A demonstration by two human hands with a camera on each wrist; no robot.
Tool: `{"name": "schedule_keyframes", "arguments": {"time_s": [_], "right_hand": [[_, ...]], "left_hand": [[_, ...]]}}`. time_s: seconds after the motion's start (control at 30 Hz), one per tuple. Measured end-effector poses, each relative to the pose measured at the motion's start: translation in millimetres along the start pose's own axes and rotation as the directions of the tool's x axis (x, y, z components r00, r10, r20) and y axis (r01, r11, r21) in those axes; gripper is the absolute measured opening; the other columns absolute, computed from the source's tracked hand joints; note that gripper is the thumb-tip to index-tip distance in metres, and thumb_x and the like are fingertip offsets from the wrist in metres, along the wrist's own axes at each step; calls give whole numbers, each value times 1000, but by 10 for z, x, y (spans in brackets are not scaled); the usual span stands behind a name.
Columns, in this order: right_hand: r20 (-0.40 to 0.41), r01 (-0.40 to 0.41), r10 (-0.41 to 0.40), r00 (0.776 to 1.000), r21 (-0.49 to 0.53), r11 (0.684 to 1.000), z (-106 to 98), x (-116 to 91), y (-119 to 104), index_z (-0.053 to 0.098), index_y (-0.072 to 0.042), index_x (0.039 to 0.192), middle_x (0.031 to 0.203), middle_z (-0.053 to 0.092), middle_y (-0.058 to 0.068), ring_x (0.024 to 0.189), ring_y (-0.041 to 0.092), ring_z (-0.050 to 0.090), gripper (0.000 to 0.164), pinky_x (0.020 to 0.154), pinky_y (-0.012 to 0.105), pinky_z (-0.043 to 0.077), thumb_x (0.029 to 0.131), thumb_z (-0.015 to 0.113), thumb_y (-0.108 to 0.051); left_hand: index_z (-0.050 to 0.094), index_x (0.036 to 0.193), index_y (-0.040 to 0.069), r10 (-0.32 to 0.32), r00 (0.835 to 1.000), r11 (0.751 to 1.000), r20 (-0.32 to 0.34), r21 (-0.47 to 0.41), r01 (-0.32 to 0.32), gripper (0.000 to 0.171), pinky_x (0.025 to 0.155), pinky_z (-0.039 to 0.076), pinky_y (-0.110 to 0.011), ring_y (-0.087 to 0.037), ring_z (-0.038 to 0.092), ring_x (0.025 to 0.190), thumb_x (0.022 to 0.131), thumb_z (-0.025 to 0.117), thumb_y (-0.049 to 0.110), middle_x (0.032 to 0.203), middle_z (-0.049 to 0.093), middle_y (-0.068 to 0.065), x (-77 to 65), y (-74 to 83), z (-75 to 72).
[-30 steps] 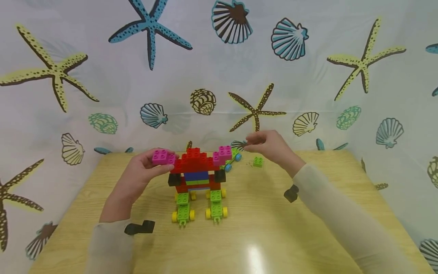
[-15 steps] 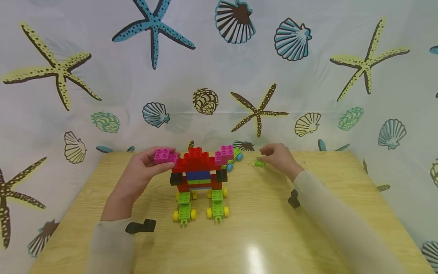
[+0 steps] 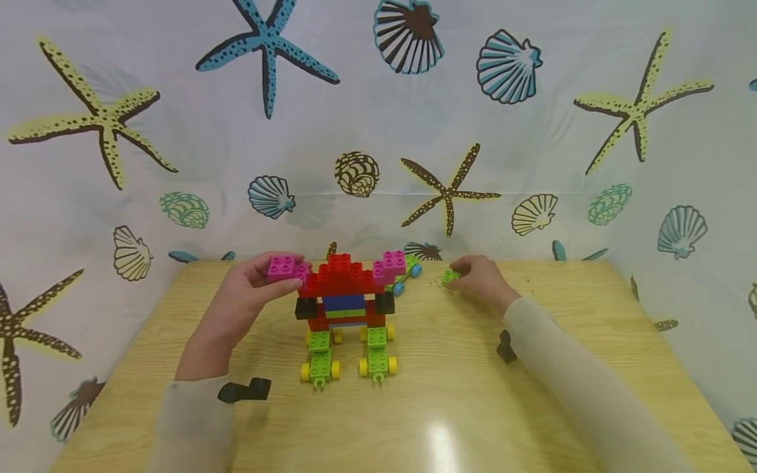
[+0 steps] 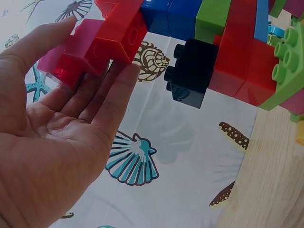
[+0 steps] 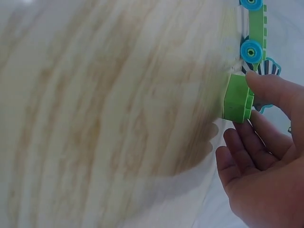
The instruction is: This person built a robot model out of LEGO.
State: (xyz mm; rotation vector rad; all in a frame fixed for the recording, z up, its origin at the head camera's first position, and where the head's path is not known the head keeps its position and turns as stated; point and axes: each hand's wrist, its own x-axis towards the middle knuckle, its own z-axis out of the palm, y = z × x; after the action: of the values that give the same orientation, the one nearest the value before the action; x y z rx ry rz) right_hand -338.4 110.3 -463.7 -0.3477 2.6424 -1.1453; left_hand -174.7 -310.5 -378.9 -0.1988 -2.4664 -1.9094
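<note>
A toy figure of building blocks [image 3: 339, 282] stands upright on the table, with red bricks on top, blue and black ones in the middle and yellow-wheeled green bases below. At its left end my left hand [image 3: 241, 292] holds the pink brick [image 3: 281, 267], thumb on the near side; the left wrist view shows the fingers under these bricks [image 4: 90, 45]. To the right, my right hand [image 3: 481, 281] pinches a small lime green brick [image 3: 449, 276] at the table's surface. In the right wrist view, thumb and fingertips are on opposite sides of that brick [image 5: 235, 97].
Behind the figure's right side lies a green wheeled base with blue wheels [image 3: 408, 270]. The wooden table [image 3: 437, 394] meets a curtain [image 3: 367, 223] printed with shells and starfish along its back edge.
My right hand has come down from above the table onto the small green brick and now pinches it. The left hand keeps its hold on the pink brick.
</note>
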Motion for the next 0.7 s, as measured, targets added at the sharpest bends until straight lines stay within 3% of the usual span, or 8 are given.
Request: {"name": "schedule_keyframes", "arguments": {"time_s": [0.13, 0.4, 0.53, 0.7], "right_hand": [[-8, 17, -18, 1000, -41, 999, 13, 19, 24, 71, 2, 143, 141, 74, 23, 129, 38, 68, 48, 118, 53, 56, 101, 82, -18], [-17, 1, -2, 1000, -43, 999, -13, 23, -2, 74, 0, 141, 143, 74, 21, 133, 38, 68, 45, 119, 53, 56, 102, 81, -20], [-23, 27, -28, 999, -26, 999, -140, -33, -197, 72, -2, 143, 143, 73, 21, 133, 38, 67, 46, 115, 54, 58, 103, 79, -24], [-18, 108, -109, 994, -30, 994, -364, -131, -612, 72, -6, 145, 140, 74, 18, 129, 35, 69, 47, 110, 53, 60, 104, 80, -26]], "left_hand": [[64, 152, 9, 3, 1000, 1000, -4, -6, -3, 48, 106, 59, -16, -5, 73, 127, 109, 76, 26, 133, 79, 18, 7, 0, -4], [67, 148, 12, 4, 1000, 1000, -7, -5, -4, 43, 105, 60, -16, -7, 73, 126, 109, 76, 26, 132, 78, 17, 3, 8, -1], [67, 147, 11, -1, 1000, 1000, -9, -6, 1, 42, 104, 60, -16, -6, 73, 125, 108, 76, 26, 131, 78, 18, -1, 10, -1], [68, 147, 12, 1, 1000, 1000, -13, -9, -2, 41, 105, 60, -17, -6, 73, 125, 108, 77, 25, 131, 78, 18, 8, 11, -2]]}}
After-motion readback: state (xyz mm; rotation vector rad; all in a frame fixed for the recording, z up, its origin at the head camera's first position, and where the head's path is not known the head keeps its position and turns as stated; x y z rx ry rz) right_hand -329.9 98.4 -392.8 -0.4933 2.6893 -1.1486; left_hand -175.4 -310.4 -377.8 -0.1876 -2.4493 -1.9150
